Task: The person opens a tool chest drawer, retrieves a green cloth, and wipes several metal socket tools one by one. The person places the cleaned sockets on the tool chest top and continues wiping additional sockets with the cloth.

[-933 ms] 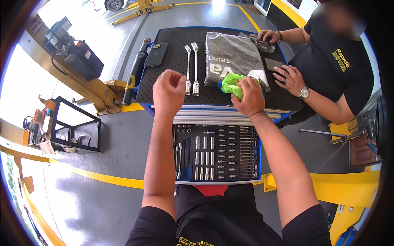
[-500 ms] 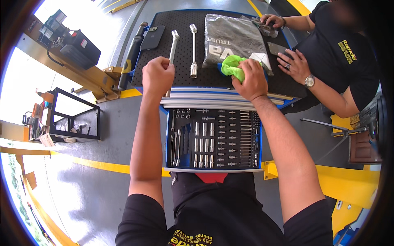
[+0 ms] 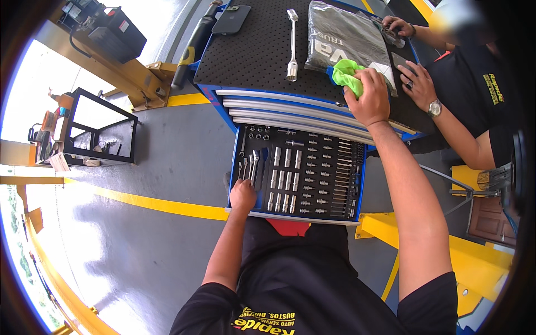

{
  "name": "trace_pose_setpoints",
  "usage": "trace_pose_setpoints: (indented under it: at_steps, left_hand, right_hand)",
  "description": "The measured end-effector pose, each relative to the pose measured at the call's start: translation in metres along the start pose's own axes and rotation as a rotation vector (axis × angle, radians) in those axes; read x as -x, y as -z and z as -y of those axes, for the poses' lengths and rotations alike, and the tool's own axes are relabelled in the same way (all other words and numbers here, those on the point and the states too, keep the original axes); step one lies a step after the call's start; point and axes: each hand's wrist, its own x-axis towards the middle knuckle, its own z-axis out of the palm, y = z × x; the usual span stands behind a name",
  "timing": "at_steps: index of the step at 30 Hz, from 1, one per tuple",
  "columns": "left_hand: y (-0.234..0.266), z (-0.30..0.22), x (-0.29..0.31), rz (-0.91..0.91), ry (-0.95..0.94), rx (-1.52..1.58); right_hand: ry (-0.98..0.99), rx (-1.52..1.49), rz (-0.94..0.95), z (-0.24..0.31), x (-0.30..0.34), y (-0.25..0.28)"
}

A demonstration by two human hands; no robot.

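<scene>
My left hand (image 3: pixel 243 196) is closed over the left part of the open tool drawer (image 3: pixel 296 216). It grips a chrome swivel-head socket wrench (image 3: pixel 255 162), whose head points away from me among the other wrenches in the black liner. My right hand (image 3: pixel 369 96) holds a bright green cloth (image 3: pixel 346 75) at the front of the cabinet top (image 3: pixel 251 61), by a grey plastic-wrapped package (image 3: pixel 349 39). A second double-ended socket wrench (image 3: pixel 292 47) lies on the perforated black mat, left of that package.
Rows of sockets (image 3: pixel 287 181) and thin bits (image 3: pixel 341 178) fill the drawer. A phone (image 3: pixel 231 20) lies at the mat's far left. At the right, a co-worker's hand (image 3: pixel 417 84) rests on the cabinet top. A black-framed stand (image 3: pixel 103 125) is on the floor at left.
My left hand has brought the wrench from the cabinet top down into the drawer. My right hand still holds the cloth by the package. The view has shifted.
</scene>
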Motion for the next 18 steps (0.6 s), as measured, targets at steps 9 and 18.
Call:
trace_pose_setpoints:
  at_steps: [9,18]
  left_hand:
    - [-0.051,0.024,-0.023,0.125,-0.007,-0.14]
    - [-0.053,0.02,-0.033,0.176,-0.126,-0.306]
  right_hand:
    - [0.017,0.0,-0.008,0.002,0.0,0.003]
    - [0.004,-0.015,-0.001,0.007,0.001,0.007]
